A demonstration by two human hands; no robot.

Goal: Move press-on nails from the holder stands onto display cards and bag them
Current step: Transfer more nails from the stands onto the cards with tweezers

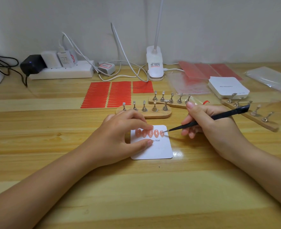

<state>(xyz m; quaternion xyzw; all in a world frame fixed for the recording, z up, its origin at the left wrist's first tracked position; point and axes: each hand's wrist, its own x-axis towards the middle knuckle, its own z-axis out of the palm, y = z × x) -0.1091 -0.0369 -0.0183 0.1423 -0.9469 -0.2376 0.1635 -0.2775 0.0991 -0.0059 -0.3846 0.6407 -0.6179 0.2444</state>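
A white display card lies on the wooden table in the middle, with a row of several pink press-on nails stuck along its top. My left hand rests on the card, a fingertip on the nail row and the thumb on the card's middle. My right hand grips black tweezers whose tip touches the rightmost nail. Behind the card stand three wooden holder stands with bare metal pegs.
Red adhesive tab sheets lie behind the stands. A stack of white cards, clear bags and pink sheets sit at the right rear. A power strip with cables and a clip lamp line the wall.
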